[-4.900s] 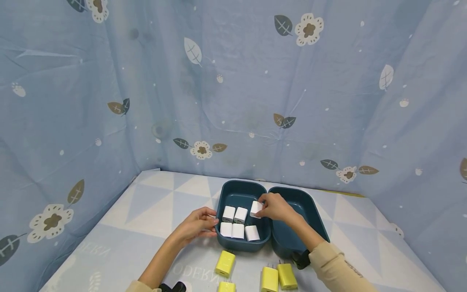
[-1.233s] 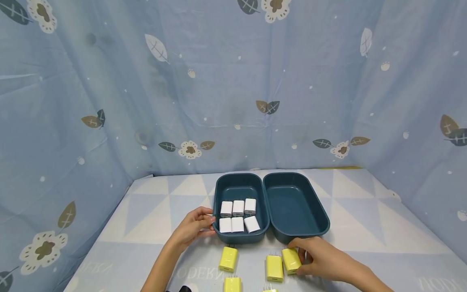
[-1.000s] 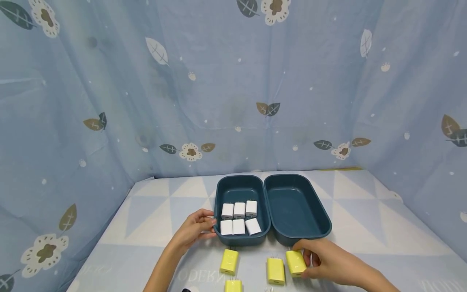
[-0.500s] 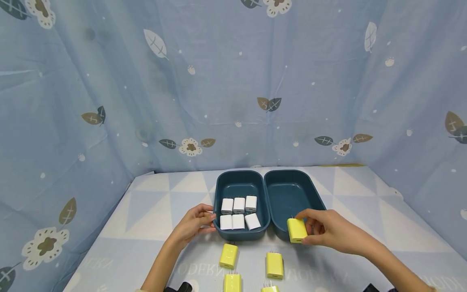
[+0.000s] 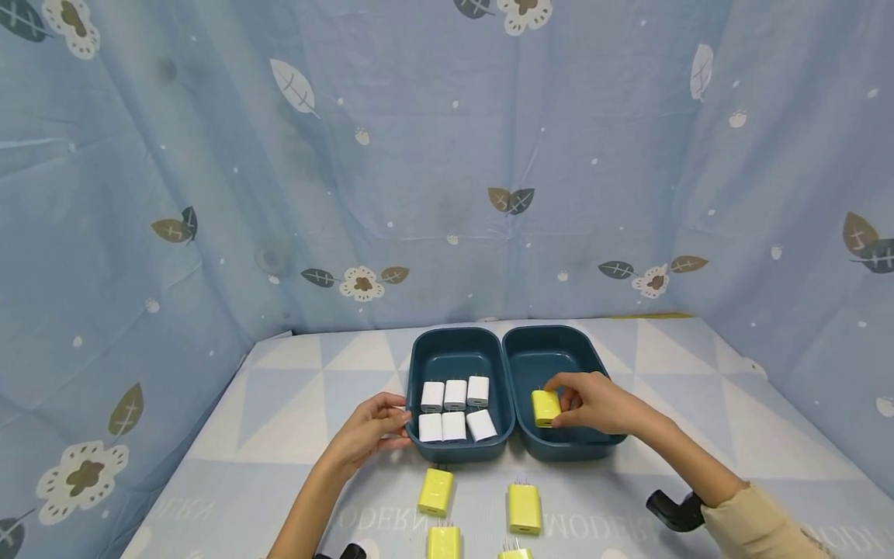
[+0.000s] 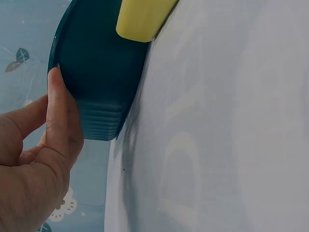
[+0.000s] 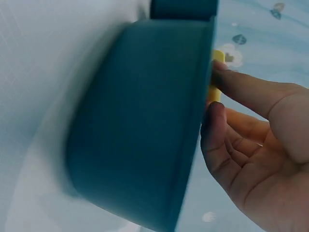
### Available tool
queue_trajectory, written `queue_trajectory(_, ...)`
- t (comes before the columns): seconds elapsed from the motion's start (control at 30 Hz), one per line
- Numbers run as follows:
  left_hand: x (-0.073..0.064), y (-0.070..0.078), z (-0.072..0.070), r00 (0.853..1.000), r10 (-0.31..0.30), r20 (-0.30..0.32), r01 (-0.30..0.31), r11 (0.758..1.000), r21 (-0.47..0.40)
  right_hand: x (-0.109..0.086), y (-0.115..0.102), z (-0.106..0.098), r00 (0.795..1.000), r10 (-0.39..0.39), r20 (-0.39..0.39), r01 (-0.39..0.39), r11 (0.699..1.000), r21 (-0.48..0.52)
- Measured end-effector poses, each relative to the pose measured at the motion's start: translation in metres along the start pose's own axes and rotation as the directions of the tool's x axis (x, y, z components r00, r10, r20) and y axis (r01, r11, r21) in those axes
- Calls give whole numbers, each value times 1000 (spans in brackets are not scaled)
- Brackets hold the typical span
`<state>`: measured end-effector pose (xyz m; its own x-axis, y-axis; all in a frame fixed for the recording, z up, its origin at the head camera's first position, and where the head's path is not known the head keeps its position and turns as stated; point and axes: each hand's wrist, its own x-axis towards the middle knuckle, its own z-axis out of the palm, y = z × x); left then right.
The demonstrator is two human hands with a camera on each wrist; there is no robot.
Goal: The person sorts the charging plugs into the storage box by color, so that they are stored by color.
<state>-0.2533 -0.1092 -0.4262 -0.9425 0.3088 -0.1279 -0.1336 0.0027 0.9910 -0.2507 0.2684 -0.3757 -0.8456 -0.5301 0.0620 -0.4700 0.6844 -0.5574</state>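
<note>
Between thumb and fingers my right hand [image 5: 594, 401] pinches a yellow plug-in charger [image 5: 545, 408], held over the inside of the right dark teal box [image 5: 576, 450]. In the right wrist view that box's wall hides most of the charger, and only a yellow edge [image 7: 217, 93] shows at the rim. My left hand [image 5: 370, 425] holds the left rim of the left dark teal box [image 5: 461, 453], its thumb at the edge. Inside that box several white chargers [image 5: 455, 394] sit in two rows, the front right one slanted.
Several yellow chargers lie on the patterned tablecloth [image 5: 279, 481] in front of the boxes, one [image 5: 436, 492] near the left box and another [image 5: 524, 508] further right. The two boxes stand side by side. A blue floral curtain [image 5: 433, 178] hangs behind the table.
My right hand set a white charger into the left box, then picked up a yellow charger from the table and carried it up and left over the right box. My left hand stayed at the rim.
</note>
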Motion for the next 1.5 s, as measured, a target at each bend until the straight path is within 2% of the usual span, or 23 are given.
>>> queue_trajectory(0.17, 0, 0, 0, 1000, 0, 4, 0, 1000, -6, 9, 7, 7, 999, 29, 31, -28, 999, -19)
queue_trajectory(0.43, 0, -1, -1, 1000, -10, -4, 10, 1000, -2, 16, 10, 15, 997, 15, 77, -15, 1000, 11)
queue_trajectory(0.97, 1, -2, -1, 1000, -4, 6, 4, 1000, 6, 22, 9, 23, 994, 54, 95, -56, 998, 24)
queue_trajectory(1.17, 5, -3, -2, 1000, -17, 19, 17, 1000, 20, 16, 9, 23, 995, 66, 80, -70, 997, 44)
queue_trajectory(1.4, 6, -2, -5, 1000, -10, -15, 10, 1000, 22, 9, 1, 12, 1000, 14, 11, -14, 999, 29)
queue_trajectory(1.5, 6, -3, -5, 1000, -24, -9, 24, 1000, 15, 3, -1, 11, 1000, 7, -4, -7, 1000, 18)
